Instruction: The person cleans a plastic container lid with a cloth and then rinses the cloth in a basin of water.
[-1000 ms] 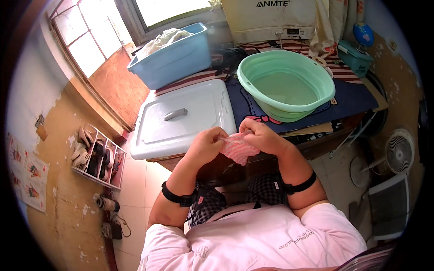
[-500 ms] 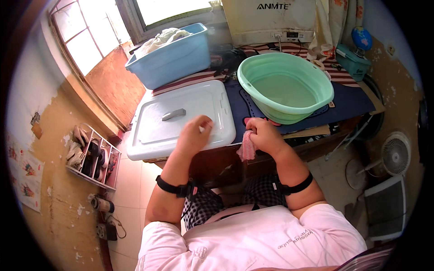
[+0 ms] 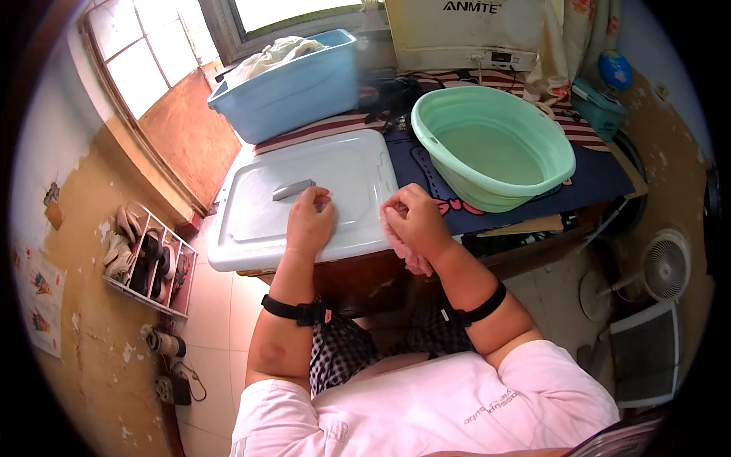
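Note:
My right hand [image 3: 420, 222] is closed on a pink cloth [image 3: 411, 255], which hangs below the fingers over the table's front edge. My left hand [image 3: 310, 222] hovers over or rests on a large white lid [image 3: 251, 228], its fingers curled inward; whether anything is in them is hidden. Just beyond these fingers a grey bar-shaped piece [image 3: 292, 190] lies on the lid. To the right of my right hand stands a light green oval basin [image 3: 495, 190] with cloudy water [image 3: 495, 152] in it.
A blue tub [image 3: 293, 99] heaped with pale cloth [image 3: 278, 55] stands behind the lid. A dark blue mat [image 3: 601, 175] lies under the basin. A shoe rack [image 3: 152, 266] is at the left; a white fan [image 3: 666, 263] stands at the right.
My right hand has moved left with the pink cloth, to the lid's right edge. My left hand has shifted slightly left, with its fingers close to the grey piece.

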